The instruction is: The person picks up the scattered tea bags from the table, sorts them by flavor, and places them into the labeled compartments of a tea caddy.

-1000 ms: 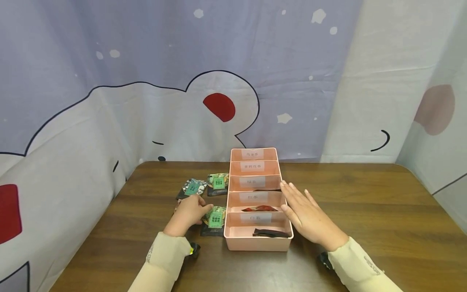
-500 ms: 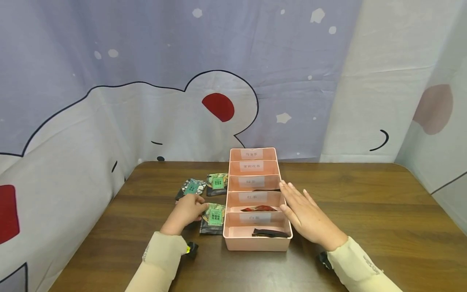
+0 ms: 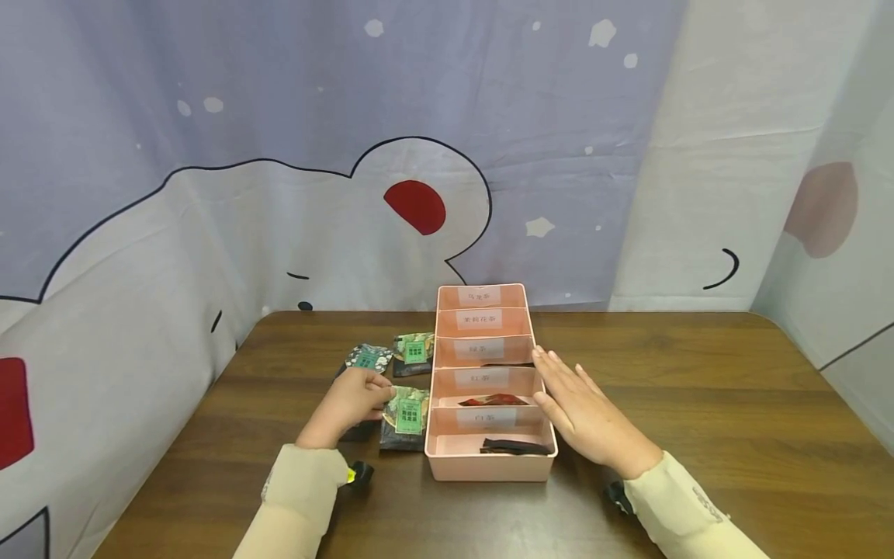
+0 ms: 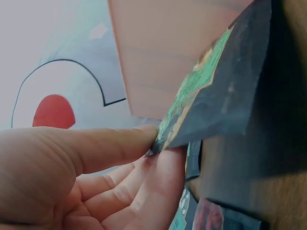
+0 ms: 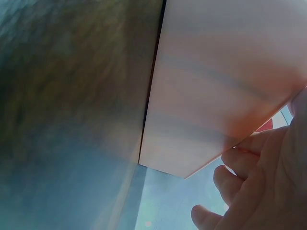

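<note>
My left hand pinches the top corner of a green and black tea bag sachet between thumb and fingers, left of a pink divided box. In the left wrist view the sachet is tilted, its lower part off the tabletop. My right hand lies along the box's right rim with fingers straight. The right wrist view has the fingertips at the rim of the box's side wall. Labelled dividers split the box; a black sachet lies in the nearest compartment, a red sachet in the one behind.
Behind the left hand lie a floral-patterned sachet and another green and black sachet. A dark sachet with a reddish panel shows low in the left wrist view. A patterned curtain hangs behind the wooden table.
My left hand has shifted slightly left, and the sachet's near corner has come into its pinch and been raised a little. The right hand stays at the box rim.
</note>
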`<move>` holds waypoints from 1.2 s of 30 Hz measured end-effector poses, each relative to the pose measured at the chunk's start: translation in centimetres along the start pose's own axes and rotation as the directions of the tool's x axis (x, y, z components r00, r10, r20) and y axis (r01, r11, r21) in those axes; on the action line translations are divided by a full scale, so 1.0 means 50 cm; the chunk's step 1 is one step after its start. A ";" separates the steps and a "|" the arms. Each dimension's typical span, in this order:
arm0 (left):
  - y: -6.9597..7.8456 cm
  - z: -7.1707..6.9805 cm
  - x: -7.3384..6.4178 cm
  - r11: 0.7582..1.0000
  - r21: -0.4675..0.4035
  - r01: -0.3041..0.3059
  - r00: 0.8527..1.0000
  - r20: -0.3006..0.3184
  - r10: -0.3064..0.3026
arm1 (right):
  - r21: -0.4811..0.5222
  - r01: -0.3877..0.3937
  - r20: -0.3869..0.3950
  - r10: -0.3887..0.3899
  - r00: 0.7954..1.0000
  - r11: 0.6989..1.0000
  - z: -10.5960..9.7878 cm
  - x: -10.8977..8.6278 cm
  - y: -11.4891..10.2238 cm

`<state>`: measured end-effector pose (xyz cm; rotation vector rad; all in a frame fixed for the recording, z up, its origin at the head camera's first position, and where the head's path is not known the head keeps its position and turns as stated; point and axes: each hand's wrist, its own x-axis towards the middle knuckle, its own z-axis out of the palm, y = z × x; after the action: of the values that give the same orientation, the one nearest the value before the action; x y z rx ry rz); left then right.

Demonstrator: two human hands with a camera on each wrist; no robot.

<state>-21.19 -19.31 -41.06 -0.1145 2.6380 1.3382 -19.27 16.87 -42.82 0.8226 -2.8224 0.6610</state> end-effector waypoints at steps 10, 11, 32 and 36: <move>0.008 -0.005 -0.003 1.000 0.026 0.008 1.000 -0.023 -0.007 | -0.005 0.008 -0.003 -0.008 1.000 1.000 0.001 0.000 0.003; 0.009 -0.006 -0.003 0.999 0.033 0.006 0.999 -0.034 -0.005 | -0.008 0.011 -0.005 -0.011 1.000 1.000 0.001 0.000 0.004; 0.011 -0.034 0.004 0.979 0.000 -0.205 0.929 -0.315 0.195 | -0.009 0.019 -0.017 -0.019 1.000 1.000 0.001 -0.001 0.002; 0.013 -0.033 0.011 0.974 0.000 -0.228 0.907 -0.363 0.212 | -0.009 0.018 -0.016 -0.018 1.000 1.000 0.001 -0.001 0.002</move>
<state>-22.04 -20.22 -39.70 -0.0753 3.0032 1.5794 -19.30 16.95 -42.93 0.8369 -2.7983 0.6487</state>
